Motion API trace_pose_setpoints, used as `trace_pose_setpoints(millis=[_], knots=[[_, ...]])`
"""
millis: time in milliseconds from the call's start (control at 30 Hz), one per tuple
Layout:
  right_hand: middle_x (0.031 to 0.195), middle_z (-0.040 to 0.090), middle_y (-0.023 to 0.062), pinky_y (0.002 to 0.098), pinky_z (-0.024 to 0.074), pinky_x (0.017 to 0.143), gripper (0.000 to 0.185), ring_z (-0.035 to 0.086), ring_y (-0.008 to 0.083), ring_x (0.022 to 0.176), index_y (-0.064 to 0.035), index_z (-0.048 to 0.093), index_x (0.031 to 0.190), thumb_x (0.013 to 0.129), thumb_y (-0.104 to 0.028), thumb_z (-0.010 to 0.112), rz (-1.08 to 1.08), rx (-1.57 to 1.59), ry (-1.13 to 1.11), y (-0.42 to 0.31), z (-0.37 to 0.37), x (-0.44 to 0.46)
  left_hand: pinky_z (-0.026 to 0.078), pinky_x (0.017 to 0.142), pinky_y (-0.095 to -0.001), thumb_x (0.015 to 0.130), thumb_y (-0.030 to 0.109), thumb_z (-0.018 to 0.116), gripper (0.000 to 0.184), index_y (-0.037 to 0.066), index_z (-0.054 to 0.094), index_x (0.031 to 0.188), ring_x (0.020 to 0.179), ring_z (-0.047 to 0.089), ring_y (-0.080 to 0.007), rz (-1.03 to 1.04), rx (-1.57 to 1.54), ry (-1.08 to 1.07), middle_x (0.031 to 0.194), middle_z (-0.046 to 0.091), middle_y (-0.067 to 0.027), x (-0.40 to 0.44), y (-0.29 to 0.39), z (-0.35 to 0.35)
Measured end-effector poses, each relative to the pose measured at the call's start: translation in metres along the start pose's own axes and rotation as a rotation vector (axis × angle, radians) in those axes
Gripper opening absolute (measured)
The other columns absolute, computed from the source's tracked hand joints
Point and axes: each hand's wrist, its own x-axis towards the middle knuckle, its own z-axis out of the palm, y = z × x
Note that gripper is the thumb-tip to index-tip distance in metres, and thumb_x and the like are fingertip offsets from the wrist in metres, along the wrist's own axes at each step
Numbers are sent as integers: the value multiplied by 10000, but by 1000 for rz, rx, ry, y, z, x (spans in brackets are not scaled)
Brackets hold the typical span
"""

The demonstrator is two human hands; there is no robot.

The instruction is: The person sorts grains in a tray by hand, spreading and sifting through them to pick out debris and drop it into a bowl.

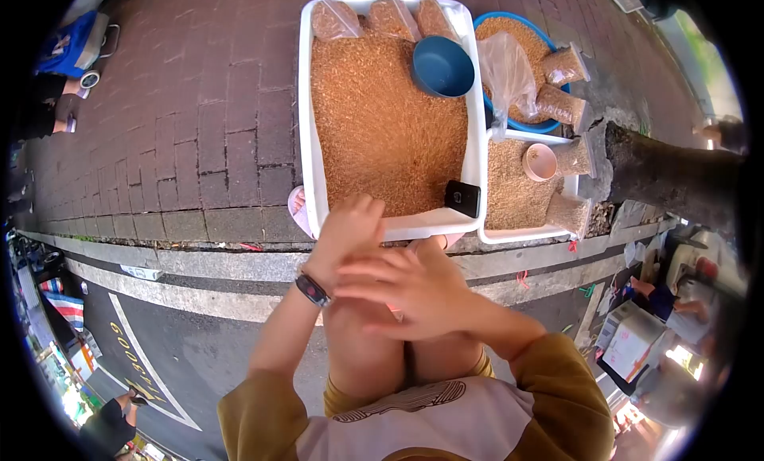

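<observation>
My left hand [353,227] is over the near rim of a large white tub [307,103], its fingers curled down and closed; whatever they hold, if anything, is hidden. A dark watch [311,290] circles that wrist. Across the left wrist lies my right hand [390,290], fingers stretched out and slightly blurred, with nothing in it. Reddish-brown grain [374,127] fills the tub. A black phone [462,198] leans at its near right corner, and a dark blue bowl [442,66] sits on the grain farther back.
Filled plastic bags [393,19] line the tub's far end. To the right, a smaller white tub [521,237] holds paler grain and a pink bowl [539,162]. Behind it stands a blue basin [549,127] of grain. A tree trunk [676,171] is at right.
</observation>
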Motion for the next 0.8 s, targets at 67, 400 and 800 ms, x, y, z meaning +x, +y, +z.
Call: trace_pose_setpoints(millis=[67,400,800], knots=[[1210,577,102,436,411,933,378,534,320,1109,-91,620,1151,790,-200,647,174,121,33,59,-11,1,491,799,-450,832,201,584,238,56,600,1019,891,602,-344,-182,37,-134,936,632,-149,10,-48,31],[856,628,116,437,499,778,167,616,323,867,-108,698,859,840,-193,556,626,-185,-305,276,94,-13,478,840,-464,876,328,513,312,87,630,1036,988,602,-361,-388,-13,-694,1026,633,-170,30,-124,155],[738,493,23,280,326,539,10,439,142,606,-89,665,748,744,-92,657,-250,1142,565,129,-33,22,450,830,-426,907,328,508,277,90,622,990,967,562,-338,-378,-265,-746,981,593,-141,34,-154,160]])
